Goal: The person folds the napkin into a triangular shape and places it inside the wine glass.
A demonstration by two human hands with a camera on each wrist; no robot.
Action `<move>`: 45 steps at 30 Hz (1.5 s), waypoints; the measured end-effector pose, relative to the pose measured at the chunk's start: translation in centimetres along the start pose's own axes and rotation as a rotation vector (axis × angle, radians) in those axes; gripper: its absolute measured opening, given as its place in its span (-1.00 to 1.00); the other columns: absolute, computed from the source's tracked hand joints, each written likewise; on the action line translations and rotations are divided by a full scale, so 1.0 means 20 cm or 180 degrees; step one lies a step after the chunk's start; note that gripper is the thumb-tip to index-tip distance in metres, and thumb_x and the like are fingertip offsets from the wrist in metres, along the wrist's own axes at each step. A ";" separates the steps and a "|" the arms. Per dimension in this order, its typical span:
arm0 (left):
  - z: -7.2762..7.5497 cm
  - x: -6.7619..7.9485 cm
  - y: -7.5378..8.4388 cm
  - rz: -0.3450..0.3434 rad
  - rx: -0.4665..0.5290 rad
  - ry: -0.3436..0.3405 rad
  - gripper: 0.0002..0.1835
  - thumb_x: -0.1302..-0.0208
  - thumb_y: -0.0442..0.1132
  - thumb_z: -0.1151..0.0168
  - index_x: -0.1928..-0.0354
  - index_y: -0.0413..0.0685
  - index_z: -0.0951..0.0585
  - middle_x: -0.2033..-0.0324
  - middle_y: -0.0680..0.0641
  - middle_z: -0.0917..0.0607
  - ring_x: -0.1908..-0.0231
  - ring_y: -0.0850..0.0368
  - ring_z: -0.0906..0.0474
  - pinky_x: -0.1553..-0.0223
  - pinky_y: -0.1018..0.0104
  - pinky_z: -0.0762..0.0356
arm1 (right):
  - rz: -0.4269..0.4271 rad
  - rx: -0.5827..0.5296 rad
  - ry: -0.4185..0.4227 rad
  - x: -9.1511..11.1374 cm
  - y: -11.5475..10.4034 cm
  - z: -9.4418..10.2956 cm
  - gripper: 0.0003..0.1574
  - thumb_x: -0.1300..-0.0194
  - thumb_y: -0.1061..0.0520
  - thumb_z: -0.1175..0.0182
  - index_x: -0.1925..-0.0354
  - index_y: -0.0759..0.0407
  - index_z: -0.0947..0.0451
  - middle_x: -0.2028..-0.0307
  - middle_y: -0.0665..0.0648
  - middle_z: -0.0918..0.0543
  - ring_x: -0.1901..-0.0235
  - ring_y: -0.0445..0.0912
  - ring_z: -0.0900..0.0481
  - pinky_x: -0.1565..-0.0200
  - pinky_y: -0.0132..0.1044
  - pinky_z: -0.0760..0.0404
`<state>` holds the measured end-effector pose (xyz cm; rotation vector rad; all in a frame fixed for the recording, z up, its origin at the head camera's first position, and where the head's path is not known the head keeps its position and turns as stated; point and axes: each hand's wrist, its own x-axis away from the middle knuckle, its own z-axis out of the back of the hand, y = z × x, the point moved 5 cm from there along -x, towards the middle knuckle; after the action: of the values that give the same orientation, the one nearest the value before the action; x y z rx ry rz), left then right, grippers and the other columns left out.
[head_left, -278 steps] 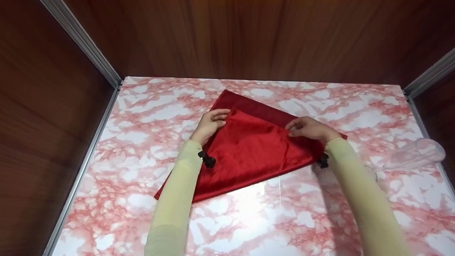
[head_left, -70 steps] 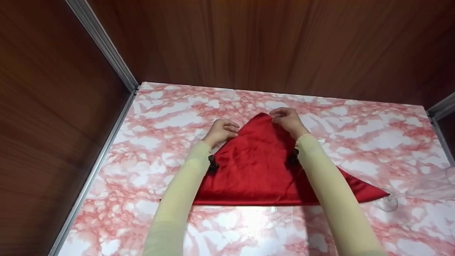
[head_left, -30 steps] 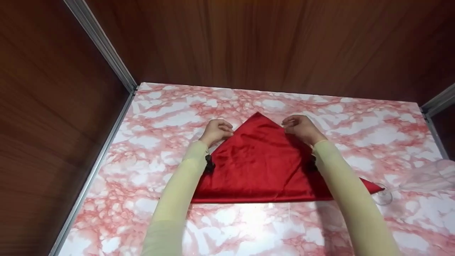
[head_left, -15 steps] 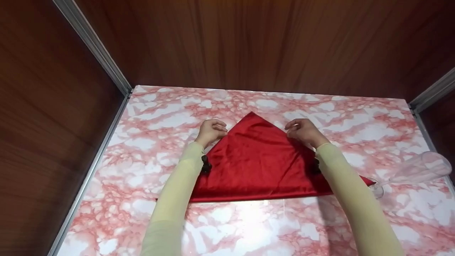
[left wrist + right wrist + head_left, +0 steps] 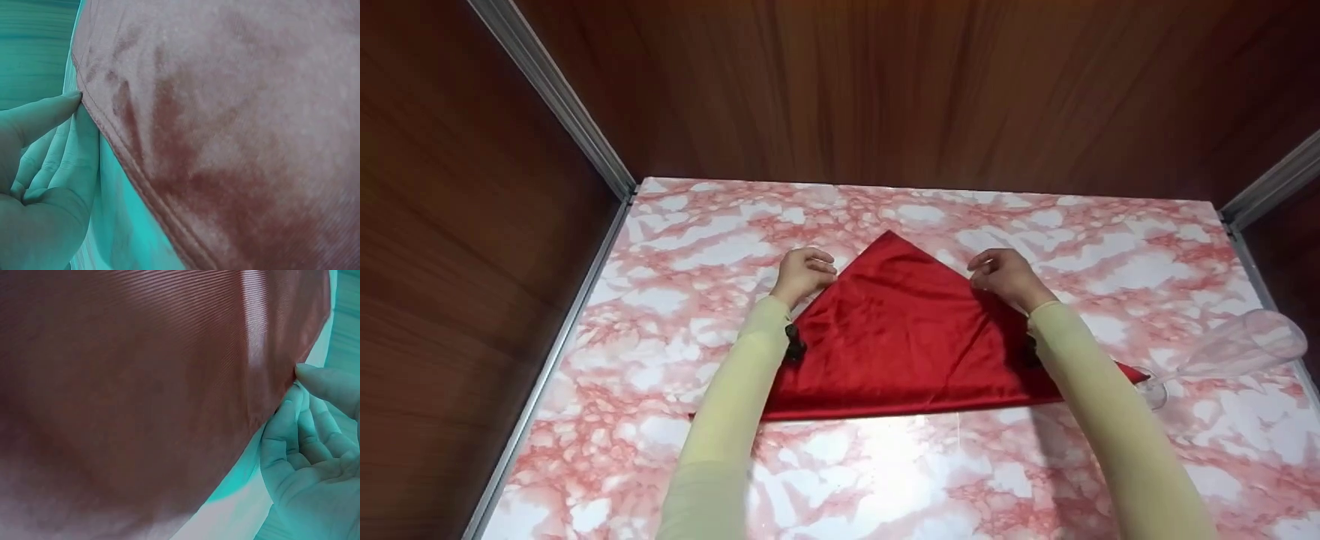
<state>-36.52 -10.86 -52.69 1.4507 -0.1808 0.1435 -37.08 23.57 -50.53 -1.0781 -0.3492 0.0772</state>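
Note:
A shiny red cloth [image 5: 900, 330], folded into a triangle, lies on the table with its point away from me and its fold along the near side. My left hand [image 5: 804, 276] pinches the left slanting edge; the left wrist view shows its thumb [image 5: 53, 107] on the hem and the other fingers behind. On the opposite slanting edge, my right hand [image 5: 1006, 277] pinches the cloth between thumb [image 5: 323, 382] and forefinger. The sleeves cover parts of the near corners.
A clear stemmed glass [image 5: 1252, 345] lies on its side at the right, its round foot by the cloth's right corner. The table [image 5: 870, 480] has a pink and white marbled top. Brown wood-grain panels [image 5: 885, 90] stand behind and at both sides.
Earlier, a darker layer showed beyond the upper layer; now the cloth forms one triangle. My right hand has moved from near the point down the right edge. The left hand has stayed near its edge.

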 end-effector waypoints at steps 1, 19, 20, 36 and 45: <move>0.00 0.00 0.00 0.0004 0.0012 -0.0003 -0.62 0.03 -0.68 -0.30 0.08 -0.47 -0.58 0.27 -0.40 -0.65 0.36 -0.02 -0.63 0.33 0.29 -0.62 | -0.0004 0.0007 -0.0022 0.01 0.01 0.00 -0.66 -0.18 0.48 -0.12 0.03 0.55 -0.44 0.42 0.19 -0.50 0.44 -0.19 -0.47 0.36 -0.43 -0.48; -0.12 0.33 0.08 -0.0839 -0.2225 -0.0653 -0.49 -0.23 -0.20 -0.31 -0.16 -0.33 -0.49 -0.08 -0.29 -0.54 -0.13 -0.12 -0.42 -0.18 0.16 -0.32 | 0.0547 0.0627 0.0155 0.32 0.00 -0.03 -0.38 -0.28 0.30 -0.16 -0.28 0.41 -0.28 -0.14 0.45 -0.43 -0.16 0.26 -0.39 -0.19 0.03 -0.34; -0.16 0.36 0.08 -0.0822 -0.2492 -0.0804 -0.41 -0.26 -0.11 -0.28 -0.25 -0.29 -0.42 -0.17 -0.30 -0.47 -0.22 -0.15 -0.32 -0.24 0.11 -0.24 | 0.0609 0.0713 0.0143 0.35 0.00 -0.05 -0.36 -0.26 0.31 -0.17 -0.28 0.41 -0.28 -0.15 0.45 -0.42 -0.16 0.25 -0.37 -0.21 0.06 -0.30; -0.33 0.73 -0.09 -0.0247 -0.3698 -0.1391 -0.06 -0.24 0.33 -0.07 -0.51 0.12 0.05 -0.48 -0.20 0.26 -0.40 -0.31 0.47 -0.25 -0.40 0.37 | 0.1002 0.1489 -0.0250 0.71 0.04 -0.37 -0.22 -0.21 0.15 -0.30 -0.34 0.28 -0.29 -0.34 0.44 -0.17 -0.32 0.31 -0.11 -0.24 0.22 -0.19; -0.29 0.92 -0.17 -0.0556 -0.4100 -0.1083 -0.06 -0.23 0.34 -0.06 -0.51 0.16 0.05 -0.48 -0.21 0.22 -0.40 -0.35 0.42 -0.16 -0.52 0.34 | 0.1151 0.1747 -0.0165 0.83 0.08 -0.46 -0.25 -0.32 -0.03 -0.22 -0.37 0.19 -0.27 -0.40 0.38 -0.09 -0.37 0.31 0.03 -0.29 0.22 -0.05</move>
<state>-17.66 -5.72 -52.82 0.1863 -0.3376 -0.3281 -18.31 20.45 -51.84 -0.5835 -0.1589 0.4963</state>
